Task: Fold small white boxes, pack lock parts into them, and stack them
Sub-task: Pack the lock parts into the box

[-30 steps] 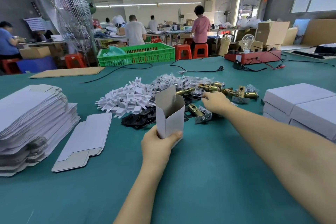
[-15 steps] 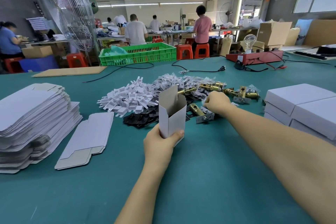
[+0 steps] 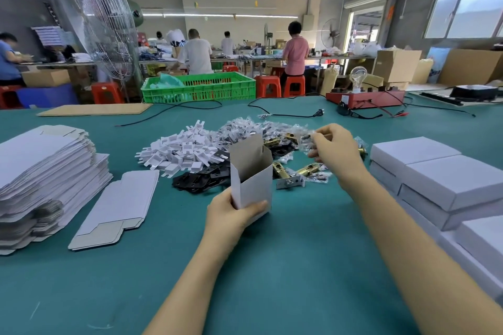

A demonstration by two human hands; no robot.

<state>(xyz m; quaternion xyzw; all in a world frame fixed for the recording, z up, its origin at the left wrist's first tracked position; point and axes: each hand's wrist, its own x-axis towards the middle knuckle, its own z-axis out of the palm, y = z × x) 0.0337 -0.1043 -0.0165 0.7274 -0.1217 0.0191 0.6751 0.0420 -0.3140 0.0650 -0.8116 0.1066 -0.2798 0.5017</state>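
My left hand (image 3: 234, 215) grips an upright small white box (image 3: 251, 179) with its top flap open, standing on the green table. Above the heap of lock parts, my right hand (image 3: 333, 151) is raised and pinches a small clear bag of parts (image 3: 309, 140). Brass latches (image 3: 285, 174) lie just right of the box. White plastic pieces (image 3: 177, 152), black plates (image 3: 201, 179) and more small bags (image 3: 245, 128) are heaped behind the box.
A tall stack of flat box blanks (image 3: 40, 171) sits at left, with one loose blank (image 3: 119, 207) beside it. Closed white boxes (image 3: 435, 174) are stacked at right. A green crate (image 3: 201, 87), cables and a red device (image 3: 364, 98) stand at the table's far side.
My right hand has lifted from the heap with a small clear bag pinched in its fingers. My left hand keeps the box upright in the same place.
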